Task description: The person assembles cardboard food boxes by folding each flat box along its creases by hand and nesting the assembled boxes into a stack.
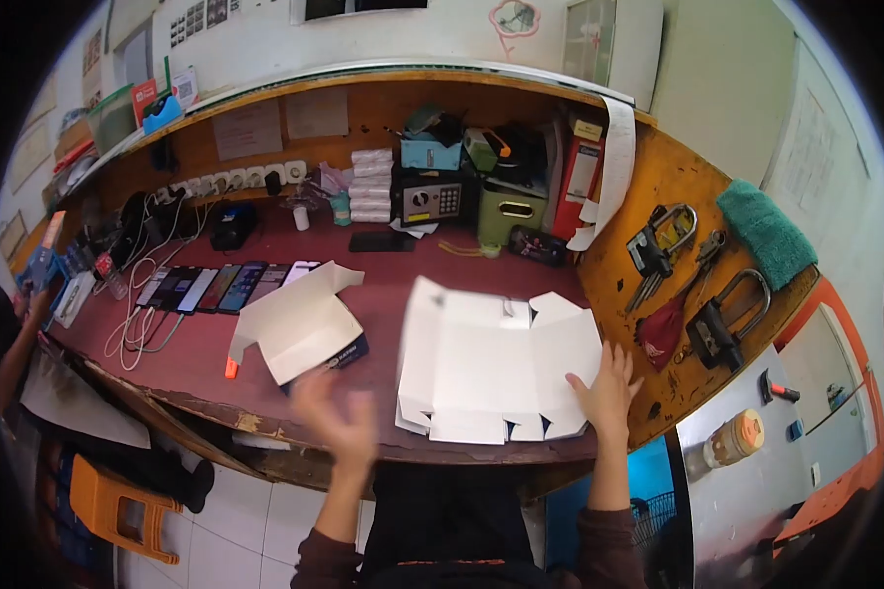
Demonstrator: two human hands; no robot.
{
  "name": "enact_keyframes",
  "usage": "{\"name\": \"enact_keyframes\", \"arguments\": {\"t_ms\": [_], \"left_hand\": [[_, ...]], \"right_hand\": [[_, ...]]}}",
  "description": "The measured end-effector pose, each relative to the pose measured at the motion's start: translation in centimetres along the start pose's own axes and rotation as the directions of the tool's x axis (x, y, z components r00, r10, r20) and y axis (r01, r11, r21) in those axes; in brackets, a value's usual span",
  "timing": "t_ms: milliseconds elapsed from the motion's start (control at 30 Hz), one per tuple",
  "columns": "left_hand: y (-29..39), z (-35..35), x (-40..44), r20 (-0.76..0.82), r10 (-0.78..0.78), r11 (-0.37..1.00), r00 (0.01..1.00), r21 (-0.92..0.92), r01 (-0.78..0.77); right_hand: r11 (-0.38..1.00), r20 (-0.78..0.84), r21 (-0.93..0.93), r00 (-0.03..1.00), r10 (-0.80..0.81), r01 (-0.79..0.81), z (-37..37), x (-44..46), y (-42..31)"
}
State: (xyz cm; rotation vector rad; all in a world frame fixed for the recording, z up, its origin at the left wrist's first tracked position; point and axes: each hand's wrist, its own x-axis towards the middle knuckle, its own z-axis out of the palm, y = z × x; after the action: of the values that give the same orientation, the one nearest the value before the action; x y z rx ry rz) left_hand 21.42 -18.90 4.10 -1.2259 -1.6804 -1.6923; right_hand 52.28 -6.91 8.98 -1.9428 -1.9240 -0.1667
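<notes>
A flattened white cardboard box sheet [496, 368] with cut flaps lies on the desk before me, perhaps with more sheets under it. At its right edge is my right hand [609, 388], fingers stretched and thumb over the cardboard. My left hand [342, 417] hovers near the desk's front edge, blurred by motion, thumb apart from the fingers and nothing visible in it. Just beyond that hand stands a partly folded box [304, 339], white inside and dark outside, with its flap raised. A small orange object [231, 368] lies at the box's left.
Several phones [216, 288] with white cables lie in a row on the left. Behind are a small safe [432, 201], stacked white packs [370, 187] and a green tin [509, 213]. Padlocks [722, 324] hang on the right panel. Another person's arm [34, 324] shows at far left.
</notes>
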Motion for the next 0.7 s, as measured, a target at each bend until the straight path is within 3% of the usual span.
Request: {"name": "enact_keyframes", "arguments": {"t_ms": [33,67,100,133,167,200,233,267,300,333,367,400,467,500,533,600,667,700], "left_hand": [[2.3,0.7,0.5,0.408,0.170,0.985,0.897,-0.093,-0.145],[4.1,1.7,1.1,0.716,0.334,0.942,0.613,-0.238,-0.235],[5.4,3.3,0.3,0.765,0.388,0.920,0.514,-0.287,-0.267],[5.9,4.9,-0.5,0.802,0.438,0.893,0.406,-0.339,-0.295],[5.5,6.0,-1.0,0.803,0.440,0.892,0.402,-0.340,-0.297],[5.0,7.3,-1.4,0.866,0.416,0.889,0.278,-0.324,-0.323],[5.2,7.9,-1.0,0.912,0.382,0.882,0.150,-0.311,-0.353],[5.3,8.2,-0.4,0.911,0.386,0.878,0.146,-0.315,-0.359],[5.9,8.1,0.9,0.943,0.327,0.915,0.058,-0.301,-0.271],[6.1,8.1,1.8,0.963,0.268,0.946,-0.037,-0.270,-0.181],[5.8,8.6,2.0,0.965,0.254,0.962,-0.063,-0.258,-0.086],[5.8,8.7,2.6,0.967,0.246,0.964,-0.065,-0.251,-0.087],[6.0,8.5,3.9,0.940,0.303,0.952,0.158,-0.293,-0.085],[6.0,8.0,4.4,0.863,0.366,0.926,0.348,-0.375,-0.044],[6.4,7.2,5.2,0.864,0.366,0.926,0.346,-0.374,-0.045],[7.1,5.7,6.6,0.703,0.175,0.893,0.689,-0.409,0.190],[6.6,4.9,6.4,0.651,-0.092,0.743,0.754,-0.460,0.487],[7.5,4.7,6.1,0.547,-0.145,0.635,0.825,-0.588,0.501]], "right_hand": [[1.000,0.011,-0.007,1.000,0.003,-0.003,-0.2,-0.3,-0.6],[0.994,-0.064,0.060,0.994,-0.088,0.092,-0.6,-0.5,-1.5],[0.974,-0.146,0.124,0.974,-0.171,0.189,-0.9,-1.0,-2.5],[0.974,-0.143,0.126,0.975,-0.168,0.187,-1.4,-1.9,-3.4],[0.920,-0.132,0.251,0.952,-0.277,0.302,-2.1,-2.8,-4.2],[0.837,-0.140,0.370,0.915,-0.380,0.404,-2.8,-3.6,-4.9],[0.838,-0.145,0.372,0.917,-0.373,0.400,-3.5,-4.2,-5.2],[0.718,-0.153,0.510,0.871,-0.466,0.474,-3.9,-4.9,-5.4],[0.570,-0.176,0.633,0.815,-0.553,0.524,-4.2,-5.7,-5.6],[0.569,-0.177,0.637,0.817,-0.550,0.521,-4.3,-6.5,-5.8],[0.480,0.013,0.809,0.806,-0.591,0.339,-4.3,-7.4,-5.9],[0.391,0.188,0.914,0.737,-0.649,0.111,-4.2,-8.0,-6.2],[0.407,0.247,0.909,0.672,-0.698,0.089,-3.5,-8.7,-6.6],[0.429,0.301,0.900,0.604,-0.738,0.076,-3.0,-8.9,-6.9],[0.427,0.300,0.901,0.604,-0.738,0.074,-1.7,-9.2,-7.1],[0.266,0.353,0.935,0.688,-0.634,-0.234,1.0,-9.5,-7.9],[0.331,0.442,0.897,0.635,-0.634,-0.293,1.9,-9.2,-8.7],[0.165,0.430,0.891,0.674,-0.601,-0.422,2.4,-9.3,-9.5]]}}
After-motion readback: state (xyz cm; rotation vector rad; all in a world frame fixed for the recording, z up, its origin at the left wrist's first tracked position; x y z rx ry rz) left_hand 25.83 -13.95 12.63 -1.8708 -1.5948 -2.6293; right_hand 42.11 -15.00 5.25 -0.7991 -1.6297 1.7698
